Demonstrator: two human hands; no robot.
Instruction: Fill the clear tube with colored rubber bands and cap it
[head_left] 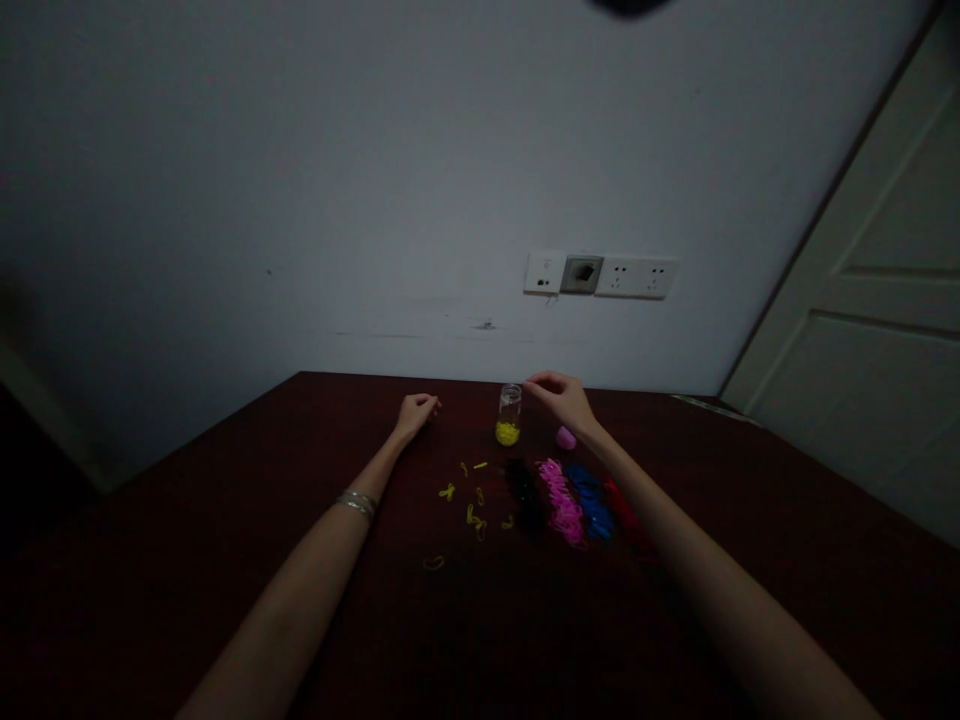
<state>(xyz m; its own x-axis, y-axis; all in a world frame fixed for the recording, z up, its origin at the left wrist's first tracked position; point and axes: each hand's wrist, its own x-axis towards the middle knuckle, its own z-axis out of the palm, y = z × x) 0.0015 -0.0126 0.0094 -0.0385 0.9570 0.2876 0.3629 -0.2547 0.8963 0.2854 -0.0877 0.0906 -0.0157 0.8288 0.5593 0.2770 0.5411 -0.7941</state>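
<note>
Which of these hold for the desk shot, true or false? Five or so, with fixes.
1. The open jar stands upright with yellow bands inside. True.
2. The left hand is at the jar's mouth. False: the right hand is; the left is well off to the jar's left.
3. Loose yellow bands lie on the table. True.
4. The black pile lies between the pink pile and the blue pile. False: pink is between black and blue.
5. A bracelet is on the left arm. True.
</note>
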